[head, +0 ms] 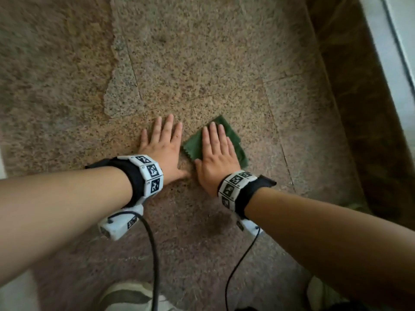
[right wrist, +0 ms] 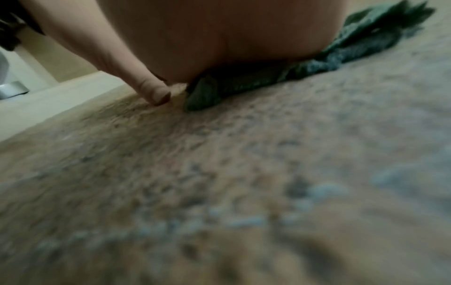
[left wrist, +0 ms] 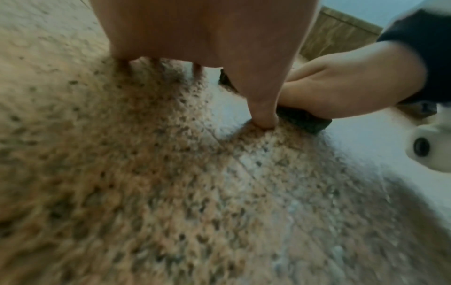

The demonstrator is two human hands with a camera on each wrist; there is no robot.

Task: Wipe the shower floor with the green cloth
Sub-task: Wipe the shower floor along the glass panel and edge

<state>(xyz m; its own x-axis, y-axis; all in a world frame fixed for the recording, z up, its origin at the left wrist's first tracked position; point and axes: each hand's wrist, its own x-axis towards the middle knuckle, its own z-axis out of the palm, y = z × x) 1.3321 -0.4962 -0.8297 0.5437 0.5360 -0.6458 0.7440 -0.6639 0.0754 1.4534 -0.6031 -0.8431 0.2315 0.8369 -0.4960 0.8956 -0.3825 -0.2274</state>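
Note:
A folded green cloth (head: 235,142) lies flat on the speckled granite shower floor (head: 202,63). My right hand (head: 216,153) presses down on it with straight fingers, covering its middle; the cloth's edges show to the left and right of the hand. In the right wrist view the cloth (right wrist: 354,52) bunches out from under the palm, and the thumb tip touches bare stone. My left hand (head: 164,144) rests flat on the bare floor just left of the cloth, fingers spread. The left wrist view shows its thumb pressed on the stone beside the cloth (left wrist: 305,119).
A dark brown stone curb (head: 359,108) runs along the right side, with a pale frame (head: 395,52) beyond it. Black cables (head: 155,254) hang from both wrist bands. A light shoe (head: 130,295) shows at the bottom edge. A dark patch (head: 219,221) marks the floor near my right wrist.

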